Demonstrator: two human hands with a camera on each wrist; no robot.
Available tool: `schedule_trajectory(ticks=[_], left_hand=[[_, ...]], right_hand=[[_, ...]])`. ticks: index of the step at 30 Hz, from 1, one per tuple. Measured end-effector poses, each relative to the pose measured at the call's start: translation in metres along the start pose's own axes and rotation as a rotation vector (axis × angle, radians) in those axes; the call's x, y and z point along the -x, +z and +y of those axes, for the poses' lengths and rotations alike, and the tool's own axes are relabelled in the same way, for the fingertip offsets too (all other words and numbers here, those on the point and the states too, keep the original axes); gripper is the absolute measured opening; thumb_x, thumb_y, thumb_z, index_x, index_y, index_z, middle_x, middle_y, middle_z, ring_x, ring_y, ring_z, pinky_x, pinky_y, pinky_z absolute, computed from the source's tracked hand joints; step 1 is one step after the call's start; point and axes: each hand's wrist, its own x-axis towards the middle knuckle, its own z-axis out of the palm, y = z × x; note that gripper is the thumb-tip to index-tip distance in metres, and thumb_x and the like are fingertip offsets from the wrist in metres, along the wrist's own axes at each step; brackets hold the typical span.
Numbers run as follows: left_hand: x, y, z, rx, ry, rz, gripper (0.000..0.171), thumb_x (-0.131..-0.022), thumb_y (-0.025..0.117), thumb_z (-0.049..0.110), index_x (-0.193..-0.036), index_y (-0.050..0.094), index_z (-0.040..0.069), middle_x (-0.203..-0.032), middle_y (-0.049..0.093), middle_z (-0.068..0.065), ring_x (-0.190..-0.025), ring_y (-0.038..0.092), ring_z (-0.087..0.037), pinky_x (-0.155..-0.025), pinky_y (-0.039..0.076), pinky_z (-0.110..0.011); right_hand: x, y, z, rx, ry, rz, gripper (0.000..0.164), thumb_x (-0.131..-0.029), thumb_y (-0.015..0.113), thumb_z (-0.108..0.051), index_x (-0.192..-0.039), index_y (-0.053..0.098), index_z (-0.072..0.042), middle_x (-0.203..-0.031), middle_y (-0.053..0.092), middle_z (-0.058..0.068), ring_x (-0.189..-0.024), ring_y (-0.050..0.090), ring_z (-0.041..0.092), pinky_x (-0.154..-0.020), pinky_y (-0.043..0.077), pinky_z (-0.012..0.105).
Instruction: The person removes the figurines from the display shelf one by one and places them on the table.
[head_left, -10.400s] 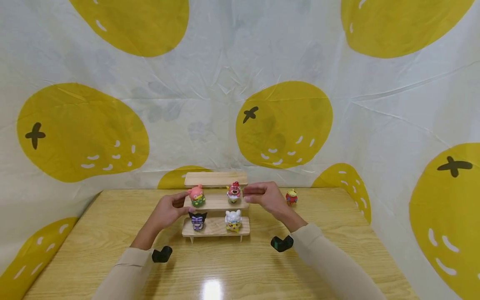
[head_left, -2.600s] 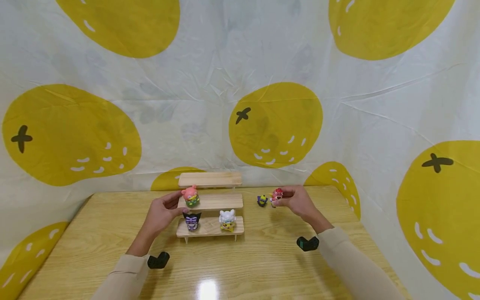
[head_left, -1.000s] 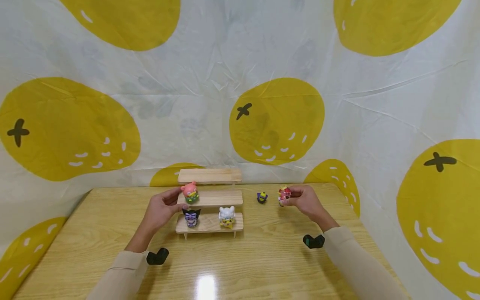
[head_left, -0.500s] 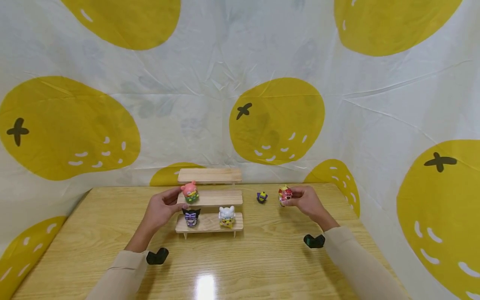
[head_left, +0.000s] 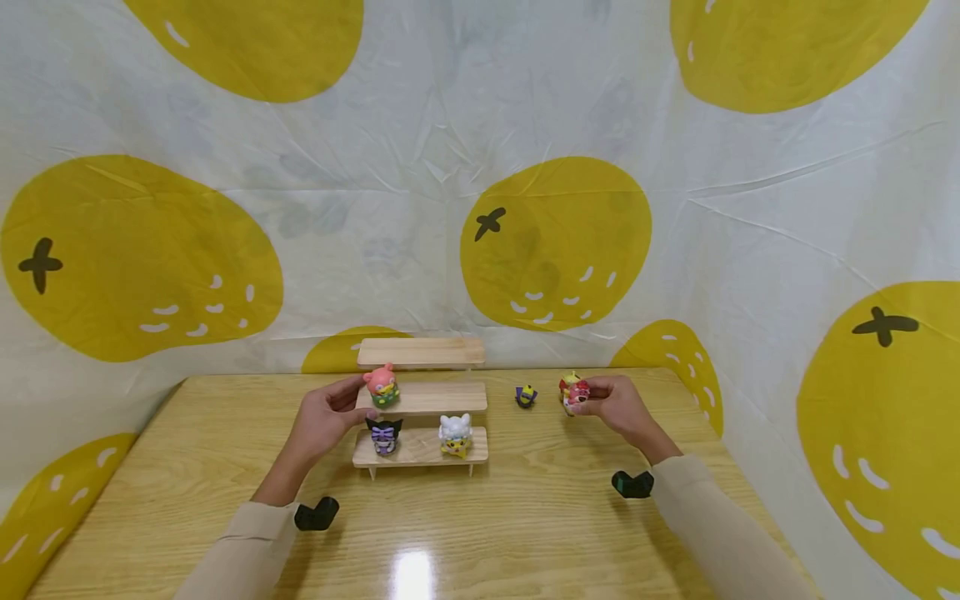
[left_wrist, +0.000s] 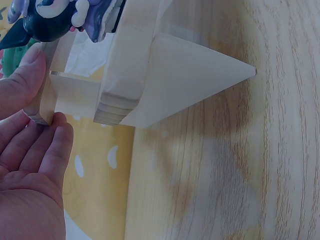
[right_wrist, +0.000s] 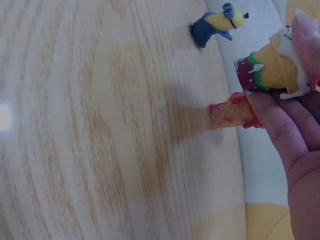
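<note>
A three-tier wooden stand (head_left: 435,398) is on the table. My left hand (head_left: 325,417) pinches the left end of its middle shelf, thumb above and fingers below in the left wrist view. A pink figurine with a green base (head_left: 382,388) sits by that thumb. Below, the bottom shelf bears a black-and-purple figurine (head_left: 385,437) and a white-hooded yellow figurine (head_left: 455,435). Right of the stand, my right hand (head_left: 617,408) holds a pink bear figurine (head_left: 577,393) with a waffle-cone body, raised off the table. Partly behind it stands a red figurine (right_wrist: 232,112) with a yellow top.
A small yellow-and-purple figurine (head_left: 526,396) stands on the wood-grain table (head_left: 510,517) between the stand and my right hand. Behind the table hangs a white curtain (head_left: 390,267) with large yellow fruit prints. The stand's top shelf (head_left: 422,351) lies nearest the curtain.
The pink bear figurine, earlier on the middle shelf's right side, is now held in my right hand farther right. Over the last second both hands barely moved.
</note>
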Motion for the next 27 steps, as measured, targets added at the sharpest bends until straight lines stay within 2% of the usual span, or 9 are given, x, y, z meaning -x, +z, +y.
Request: schedule_trajectory(ticks=[10,18,27], left_hand=[[0.001,0.0,0.001,0.003,0.002,-0.002,0.066,-0.091,0.081,0.01,-0.149,0.054,-0.002,-0.153,0.055,-0.021,-0.145,0.05,-0.035,-0.112,0.047,-0.04],[0.002,-0.001,0.001,0.0,0.002,-0.008,0.066,-0.092,0.081,0.012,-0.15,0.053,-0.001,-0.153,0.055,-0.021,-0.145,0.05,-0.036,-0.112,0.048,-0.041],[0.002,-0.001,0.001,-0.007,0.012,0.0,0.066,-0.091,0.082,0.012,-0.149,0.055,-0.001,-0.152,0.056,-0.021,-0.144,0.051,-0.036,-0.111,0.049,-0.042]], right_hand=[[-0.001,-0.003,0.005,-0.009,0.002,0.006,0.039,-0.088,0.081,-0.002,-0.122,0.071,0.013,-0.113,0.076,0.028,-0.085,0.074,0.004,-0.078,0.063,0.021],[-0.001,-0.006,0.008,0.007,-0.001,0.006,0.036,-0.088,0.081,-0.002,-0.12,0.072,0.013,-0.109,0.078,0.022,-0.084,0.074,0.004,-0.077,0.063,0.021],[-0.002,-0.009,0.011,-0.006,0.005,-0.007,0.038,-0.088,0.082,-0.004,-0.121,0.072,0.012,-0.113,0.076,0.029,-0.086,0.075,0.004,-0.079,0.064,0.024]])
